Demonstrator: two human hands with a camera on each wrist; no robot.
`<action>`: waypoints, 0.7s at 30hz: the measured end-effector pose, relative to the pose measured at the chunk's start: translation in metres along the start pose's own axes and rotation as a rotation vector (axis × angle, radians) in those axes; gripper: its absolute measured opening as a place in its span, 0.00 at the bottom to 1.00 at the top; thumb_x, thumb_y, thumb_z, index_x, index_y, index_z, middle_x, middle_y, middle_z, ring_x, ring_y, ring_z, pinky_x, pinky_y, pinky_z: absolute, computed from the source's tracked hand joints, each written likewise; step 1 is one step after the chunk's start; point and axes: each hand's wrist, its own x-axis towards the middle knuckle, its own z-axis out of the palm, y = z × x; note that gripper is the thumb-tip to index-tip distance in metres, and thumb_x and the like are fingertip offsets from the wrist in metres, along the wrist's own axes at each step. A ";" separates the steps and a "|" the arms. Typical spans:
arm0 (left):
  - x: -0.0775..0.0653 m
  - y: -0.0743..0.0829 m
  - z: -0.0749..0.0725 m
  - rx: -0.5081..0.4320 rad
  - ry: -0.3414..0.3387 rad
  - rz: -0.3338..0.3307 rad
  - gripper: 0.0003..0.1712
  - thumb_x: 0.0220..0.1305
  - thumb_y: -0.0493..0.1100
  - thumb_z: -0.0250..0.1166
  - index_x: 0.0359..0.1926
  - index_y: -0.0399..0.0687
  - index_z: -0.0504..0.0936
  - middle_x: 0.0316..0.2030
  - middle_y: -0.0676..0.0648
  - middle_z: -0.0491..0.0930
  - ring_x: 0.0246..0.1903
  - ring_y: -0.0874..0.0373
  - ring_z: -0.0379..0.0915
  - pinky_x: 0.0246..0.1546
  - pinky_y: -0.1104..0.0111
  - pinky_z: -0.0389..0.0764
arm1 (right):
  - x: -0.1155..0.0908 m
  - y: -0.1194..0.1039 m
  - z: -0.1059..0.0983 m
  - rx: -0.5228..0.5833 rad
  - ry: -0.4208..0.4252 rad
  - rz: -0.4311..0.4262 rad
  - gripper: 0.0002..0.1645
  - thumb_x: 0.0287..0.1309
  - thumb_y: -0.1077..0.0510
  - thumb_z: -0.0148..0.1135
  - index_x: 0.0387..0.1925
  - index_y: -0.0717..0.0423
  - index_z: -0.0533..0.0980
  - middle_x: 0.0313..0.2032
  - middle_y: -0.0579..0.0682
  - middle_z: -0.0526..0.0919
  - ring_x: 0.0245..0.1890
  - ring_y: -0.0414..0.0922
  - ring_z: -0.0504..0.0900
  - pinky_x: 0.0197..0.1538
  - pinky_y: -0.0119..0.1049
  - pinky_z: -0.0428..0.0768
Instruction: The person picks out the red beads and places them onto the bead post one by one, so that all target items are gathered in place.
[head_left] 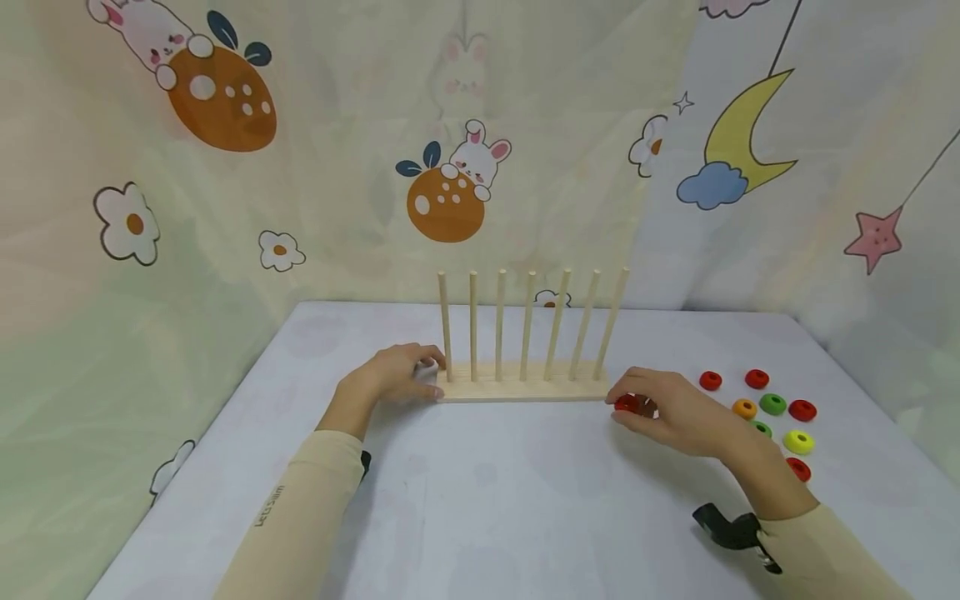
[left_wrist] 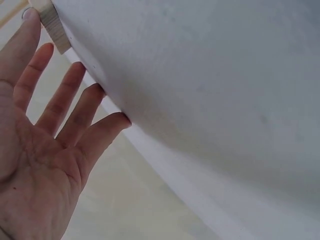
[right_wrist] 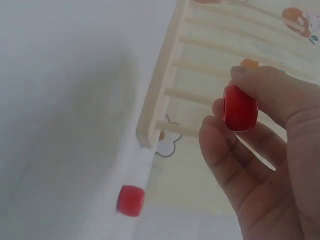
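Observation:
A wooden rack with a long flat base (head_left: pixel 517 391) and a row of several upright pegs (head_left: pixel 500 325) stands on the white table. At the base's left end is my left hand (head_left: pixel 393 373); its thumb (left_wrist: pixel 30 22) touches the wood and the other fingers are spread, loosely bent. Beside the right end, my right hand (head_left: pixel 678 410) pinches a red bead (right_wrist: pixel 241 109) between thumb and fingers. That bead is held apart from the pegs. Its hole faces sideways in the right wrist view.
Loose beads lie on the table's right side: several red ones (head_left: pixel 802 410), an orange one (head_left: pixel 745 408), green ones (head_left: pixel 772 404) and a yellow one (head_left: pixel 798 442), some near my right forearm. A patterned cloth (head_left: pixel 337 167) hangs behind the table (head_left: pixel 487 500).

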 end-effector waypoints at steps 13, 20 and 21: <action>-0.004 0.001 0.000 -0.009 -0.003 -0.016 0.27 0.61 0.57 0.75 0.59 0.66 0.76 0.64 0.48 0.77 0.66 0.45 0.70 0.67 0.46 0.69 | 0.029 -0.017 0.004 0.075 -0.042 -0.049 0.24 0.60 0.68 0.68 0.57 0.52 0.79 0.47 0.44 0.82 0.41 0.38 0.81 0.44 0.29 0.86; -0.002 0.002 0.001 -0.022 0.009 -0.001 0.28 0.62 0.56 0.74 0.61 0.64 0.75 0.64 0.46 0.77 0.67 0.44 0.69 0.69 0.46 0.68 | 0.042 -0.025 0.002 0.064 0.017 -0.076 0.25 0.58 0.66 0.73 0.57 0.51 0.78 0.46 0.41 0.82 0.40 0.38 0.83 0.44 0.31 0.86; -0.002 0.002 0.002 -0.019 0.007 -0.007 0.28 0.62 0.56 0.74 0.61 0.64 0.75 0.64 0.46 0.77 0.67 0.44 0.70 0.69 0.46 0.68 | 0.044 -0.027 0.003 0.069 0.023 -0.086 0.24 0.58 0.65 0.73 0.56 0.51 0.78 0.46 0.41 0.82 0.40 0.38 0.83 0.44 0.31 0.86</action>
